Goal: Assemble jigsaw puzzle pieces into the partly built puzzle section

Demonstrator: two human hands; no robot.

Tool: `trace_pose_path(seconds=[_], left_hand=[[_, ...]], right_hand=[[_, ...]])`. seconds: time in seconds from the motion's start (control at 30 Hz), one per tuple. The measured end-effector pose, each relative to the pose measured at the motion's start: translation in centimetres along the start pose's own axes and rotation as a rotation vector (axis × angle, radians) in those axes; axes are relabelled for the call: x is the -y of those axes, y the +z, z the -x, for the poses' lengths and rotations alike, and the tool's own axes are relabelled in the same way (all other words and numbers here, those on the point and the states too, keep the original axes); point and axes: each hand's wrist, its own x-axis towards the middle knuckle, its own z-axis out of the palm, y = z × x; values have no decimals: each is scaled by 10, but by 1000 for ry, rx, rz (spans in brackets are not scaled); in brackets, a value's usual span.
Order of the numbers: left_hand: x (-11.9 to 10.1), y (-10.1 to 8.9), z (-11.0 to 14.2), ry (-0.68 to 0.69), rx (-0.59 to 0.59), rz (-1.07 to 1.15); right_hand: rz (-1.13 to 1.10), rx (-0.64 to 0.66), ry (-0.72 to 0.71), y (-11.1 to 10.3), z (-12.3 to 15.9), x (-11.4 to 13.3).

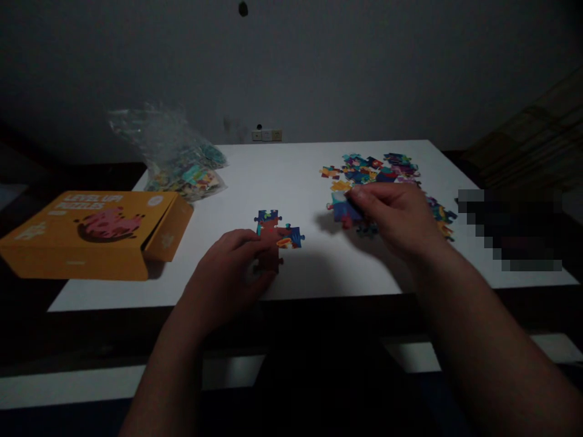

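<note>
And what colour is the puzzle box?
Yellow-orange; the puzzle box shows best in the head view.

Left hand [228,267] and right hand [396,212] bare, forearms bare to frame edges. Lower center dark, clothing too dim to tell.

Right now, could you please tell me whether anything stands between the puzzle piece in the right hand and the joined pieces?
Nothing visible stands between the held piece, in the right hand, and the right side of the joined pieces. The left hand covers part of their left side.
</note>
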Motion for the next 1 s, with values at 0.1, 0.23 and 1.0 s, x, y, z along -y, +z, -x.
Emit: trace_pose_path(seconds=[0.1,0.23,1.0], left_hand=[[1,0,0,-18,-3,-10],[3,1,1,-37,8,4],[8,-1,0,-100,9,82]], right_hand=[[-211,5,75,29,4,-9],[-141,26,81,39,8,-23],[-456,-112,165,45,12,-19]])
